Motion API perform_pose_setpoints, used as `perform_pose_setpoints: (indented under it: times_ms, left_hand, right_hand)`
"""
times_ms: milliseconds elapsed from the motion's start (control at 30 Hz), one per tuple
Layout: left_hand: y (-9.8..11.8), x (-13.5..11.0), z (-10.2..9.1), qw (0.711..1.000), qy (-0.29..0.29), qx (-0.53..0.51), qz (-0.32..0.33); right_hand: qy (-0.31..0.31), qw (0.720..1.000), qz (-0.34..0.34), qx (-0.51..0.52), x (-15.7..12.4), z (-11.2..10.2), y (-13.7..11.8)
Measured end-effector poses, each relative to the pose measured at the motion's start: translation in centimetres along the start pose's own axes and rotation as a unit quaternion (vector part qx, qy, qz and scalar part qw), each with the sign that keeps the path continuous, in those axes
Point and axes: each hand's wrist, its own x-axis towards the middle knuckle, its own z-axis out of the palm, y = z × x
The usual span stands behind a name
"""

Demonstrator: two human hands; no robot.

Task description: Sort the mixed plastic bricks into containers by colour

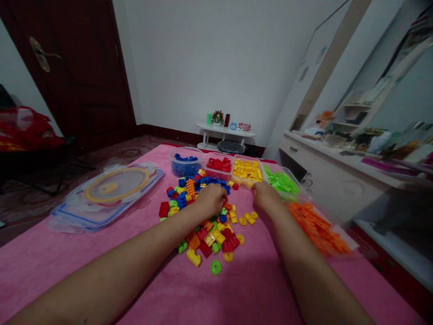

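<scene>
A heap of mixed plastic bricks [206,225] in red, yellow, blue, green and orange lies on the pink cloth [237,289]. My left hand [211,199] rests on top of the heap, fingers curled down into the bricks. My right hand [265,195] is beside the yellow brick box [246,170], fingers curled near its front edge; what they hold is hidden. Behind the heap stand a round tub of blue bricks [185,163], a box of red bricks [219,165], a box of green bricks [280,181] and a box of orange bricks [316,225].
Several clear lids [108,192] are stacked on the cloth at the left. A white dresser with a mirror [338,176] stands at the right. A low white shelf [225,133] and a dark door [81,76] are at the back.
</scene>
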Motion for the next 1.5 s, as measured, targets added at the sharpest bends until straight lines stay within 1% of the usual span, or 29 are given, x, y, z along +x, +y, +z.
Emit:
perform_pose_setpoints:
  times_ms: [100,167,233,300,433,500,567,633,767,833,933,967,1000,1033,1067,1100,1133,1167,1200,1233,1267,1300,1400,1433,1500]
  left_hand:
    - [0.0,0.0,0.0,1.000,0.001,0.004,0.000]
    - [0.0,0.0,0.0,1.000,0.000,0.006,-0.001]
    - [0.1,0.0,-0.1,1.000,-0.001,0.007,-0.001]
    - [0.0,-0.1,-0.1,1.000,-0.002,0.008,0.000]
    - [0.0,-0.1,0.0,1.000,0.000,0.006,0.002]
    - [0.0,-0.1,0.0,1.000,0.000,0.006,0.000]
    - [0.0,-0.1,0.0,1.000,-0.002,0.007,-0.003]
    - [0.0,-0.1,0.0,1.000,-0.001,0.009,-0.007]
    - [0.0,-0.1,0.1,1.000,0.001,0.004,-0.007]
    - [-0.1,-0.1,0.1,1.000,0.001,-0.001,-0.004]
    - [-0.1,0.0,0.2,1.000,0.002,-0.002,-0.005]
    - [-0.1,0.0,0.2,1.000,0.001,-0.002,-0.005]
    - [-0.1,0.0,0.2,1.000,0.001,-0.001,-0.004]
    - [-0.1,0.0,0.2,1.000,0.001,0.001,-0.003]
    - [-0.1,0.0,0.2,1.000,0.002,0.002,-0.003]
    - [-0.1,0.0,0.3,1.000,0.002,0.004,-0.004]
    - [-0.1,0.0,0.3,1.000,0.002,0.005,-0.004]
    - [-0.1,0.0,0.3,1.000,0.002,0.005,-0.005]
    - [-0.1,0.0,0.3,1.000,0.002,0.005,-0.006]
    - [0.0,0.0,0.2,1.000,0.002,0.005,-0.005]
    - [0.0,0.0,0.2,1.000,0.003,0.006,-0.005]
    - [0.0,0.0,0.2,1.000,0.003,0.007,-0.004]
    - [0.1,0.0,0.1,1.000,0.001,0.013,-0.004]
    - [0.1,0.0,0.2,1.000,0.001,0.013,-0.004]
    - [0.1,-0.1,0.2,1.000,0.001,0.013,-0.002]
  right_hand:
    - [-0.011,1.000,0.019,-0.018,0.0,0.1,0.0]
    - [-0.022,0.999,0.018,-0.026,0.0,0.0,0.2]
    - [-0.033,0.999,0.011,-0.031,0.0,-0.5,0.5]
    - [-0.050,0.998,-0.002,-0.031,-0.3,-1.5,0.9]
    - [-0.132,0.988,-0.074,-0.015,-1.2,-4.2,1.1]
    - [-0.165,0.980,-0.109,-0.018,-1.8,-4.9,0.6]
    - [-0.183,0.975,-0.126,-0.027,-2.3,-4.7,-0.1]
    - [-0.191,0.971,-0.136,-0.034,-2.7,-3.9,-1.0]
    - [-0.186,0.971,-0.145,-0.041,-2.7,-2.7,-1.7]
    - [-0.201,0.969,-0.145,-0.021,-2.5,-2.9,-1.5]
    - [-0.231,0.962,-0.138,0.036,-1.9,-3.6,-0.8]
    - [-0.215,0.966,-0.131,0.056,-1.6,-3.9,-0.5]
    - [-0.171,0.975,-0.121,0.076,-1.2,-4.0,-0.3]
    - [-0.098,0.984,-0.108,0.101,-0.8,-4.1,-0.1]
    - [-0.004,0.987,-0.094,0.130,-0.4,-4.1,0.0]
    - [0.096,0.979,-0.079,0.162,0.0,-4.0,0.0]
    - [0.183,0.961,-0.070,0.195,0.3,-3.8,-0.1]
    - [0.249,0.939,-0.069,0.227,0.5,-3.5,-0.2]
    - [0.287,0.921,-0.077,0.250,0.7,-3.1,-0.3]
    - [0.303,0.911,-0.091,0.263,0.8,-2.5,-0.5]
    - [0.298,0.911,-0.111,0.263,0.8,-2.0,-0.8]
    - [0.276,0.917,-0.135,0.254,0.8,-1.3,-1.1]
    - [0.170,0.941,-0.213,0.199,0.6,0.9,-2.0]
    - [0.142,0.944,-0.236,0.180,0.6,1.5,-2.2]
    - [0.111,0.946,-0.269,0.145,0.5,2.5,-2.6]
